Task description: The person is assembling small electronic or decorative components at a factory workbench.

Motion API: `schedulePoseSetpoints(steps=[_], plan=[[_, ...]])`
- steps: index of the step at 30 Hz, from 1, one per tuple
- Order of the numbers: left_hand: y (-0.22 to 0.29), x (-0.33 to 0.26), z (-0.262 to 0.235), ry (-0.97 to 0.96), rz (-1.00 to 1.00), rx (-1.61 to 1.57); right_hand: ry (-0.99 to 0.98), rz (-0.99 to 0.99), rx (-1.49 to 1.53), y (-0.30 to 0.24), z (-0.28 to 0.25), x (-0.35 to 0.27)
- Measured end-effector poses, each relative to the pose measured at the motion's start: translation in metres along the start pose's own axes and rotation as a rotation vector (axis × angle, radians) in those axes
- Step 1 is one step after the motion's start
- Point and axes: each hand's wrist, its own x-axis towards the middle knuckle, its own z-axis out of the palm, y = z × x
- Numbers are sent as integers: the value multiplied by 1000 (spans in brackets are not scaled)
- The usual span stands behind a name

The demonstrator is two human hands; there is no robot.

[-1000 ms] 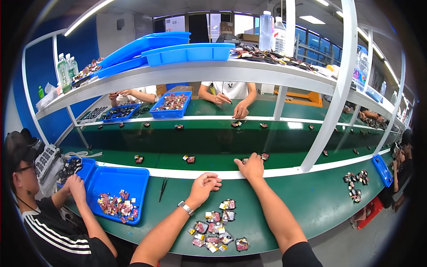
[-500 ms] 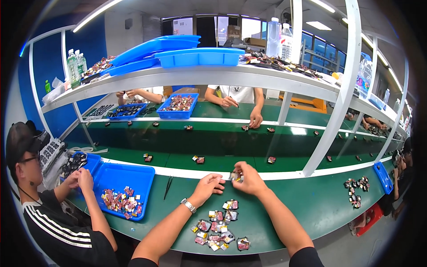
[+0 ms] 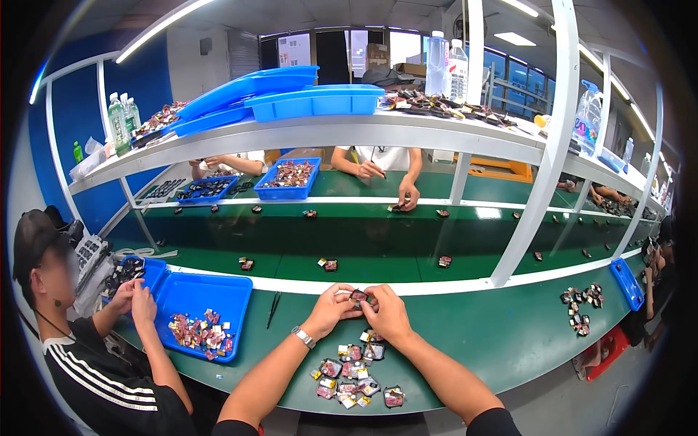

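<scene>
Near the front edge of the green bench, my left hand (image 3: pixel 329 314), with a metal watch at its wrist, has its fingers closed on a small electronic module (image 3: pixel 358 296). The module has a dark housing and a reddish board. My right hand (image 3: pixel 387 315) pinches the same module from its other side, so the two hands meet at it. Just below my hands lies a cluster of similar modules (image 3: pixel 355 369), with reddish boards and white and yellow pieces. One more module (image 3: pixel 394 396) sits at the cluster's lower right.
Black tweezers (image 3: pixel 273 309) lie left of my hands, beside a blue tray (image 3: pixel 243 291) of loose boards. A co-worker (image 3: pixel 94 349) sits at the left. A white rail (image 3: pixel 291 284) borders a green conveyor carrying spaced modules (image 3: pixel 328 265). A white post (image 3: pixel 534 160) stands at the right.
My right hand has moved left and slightly down to meet my left hand. The module, earlier mostly behind my right hand, is now between both hands.
</scene>
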Motion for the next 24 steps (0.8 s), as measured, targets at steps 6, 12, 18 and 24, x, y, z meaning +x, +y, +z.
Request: schedulePoseSetpoints(steps=[6,12,18,24], plan=[[5,-6,1,-84,-15,142,17,-189,-120,-5,-7,1],[6,-6,6,-139,-25,136,36,-340,-212,3,-10,-1],[-1,-3,4,-175,0,92,76,-464,-306,3,-11,4],[3,-4,3,-140,-25,51,31,-561,-302,11,-11,9]])
